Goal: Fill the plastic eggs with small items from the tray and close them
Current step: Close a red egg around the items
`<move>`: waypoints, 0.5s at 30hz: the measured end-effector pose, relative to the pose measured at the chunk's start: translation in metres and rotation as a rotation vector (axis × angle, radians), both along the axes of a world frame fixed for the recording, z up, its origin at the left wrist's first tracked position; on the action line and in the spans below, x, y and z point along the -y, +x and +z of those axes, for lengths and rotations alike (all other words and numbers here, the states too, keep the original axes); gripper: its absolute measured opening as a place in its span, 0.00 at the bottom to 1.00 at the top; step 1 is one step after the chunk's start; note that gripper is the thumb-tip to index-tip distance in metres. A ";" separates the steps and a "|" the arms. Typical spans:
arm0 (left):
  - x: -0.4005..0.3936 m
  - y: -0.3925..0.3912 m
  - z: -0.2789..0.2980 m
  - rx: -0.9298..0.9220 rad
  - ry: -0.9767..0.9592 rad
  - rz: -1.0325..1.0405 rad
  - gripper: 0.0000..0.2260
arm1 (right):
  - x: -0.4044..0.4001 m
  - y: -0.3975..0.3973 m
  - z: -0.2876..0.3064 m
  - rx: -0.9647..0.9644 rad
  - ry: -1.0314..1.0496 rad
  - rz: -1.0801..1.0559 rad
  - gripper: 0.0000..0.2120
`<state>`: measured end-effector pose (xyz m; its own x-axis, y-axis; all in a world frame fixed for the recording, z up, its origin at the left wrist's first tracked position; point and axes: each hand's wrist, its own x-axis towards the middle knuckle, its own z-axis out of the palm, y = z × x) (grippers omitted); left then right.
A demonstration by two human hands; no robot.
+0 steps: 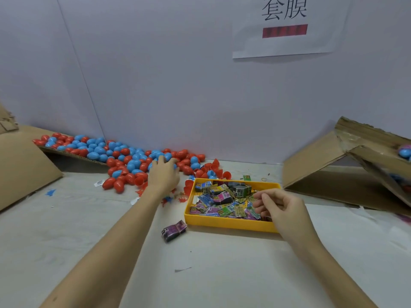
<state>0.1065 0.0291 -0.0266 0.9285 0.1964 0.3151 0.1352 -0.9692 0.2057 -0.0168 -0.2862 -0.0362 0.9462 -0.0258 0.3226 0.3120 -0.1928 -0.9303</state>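
While left hand (163,174) touches glossy plastic eggs (124,156), right hand (281,207) hovers over yellow tray (229,224).

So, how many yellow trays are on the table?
1. The yellow tray lies right of the egg pile, under the right hand. Others may be hidden behind the cardboard.

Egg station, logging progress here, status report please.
Left hand reaching into the egg pile, grip hidden. Right hand over the yellow tray, fingers curled at the packets. Nothing blocking.
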 end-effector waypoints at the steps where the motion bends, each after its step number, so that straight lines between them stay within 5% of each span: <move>1: -0.008 0.007 -0.002 -0.050 0.094 -0.007 0.20 | 0.000 0.000 0.000 0.000 0.005 0.004 0.10; 5: -0.020 0.023 -0.013 -0.179 0.178 -0.083 0.24 | 0.001 0.004 0.000 -0.007 0.020 0.015 0.10; 8: -0.017 0.021 -0.017 -0.024 0.079 -0.090 0.25 | 0.001 0.006 0.000 -0.020 0.036 0.015 0.10; 15: 0.017 -0.012 -0.005 0.191 -0.236 -0.144 0.09 | 0.000 0.005 0.002 -0.016 0.013 0.009 0.10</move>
<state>0.0942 0.0126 -0.0313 0.8805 0.1558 0.4476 -0.0624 -0.8981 0.4353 -0.0115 -0.2858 -0.0344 0.9514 -0.0212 0.3074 0.2989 -0.1783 -0.9375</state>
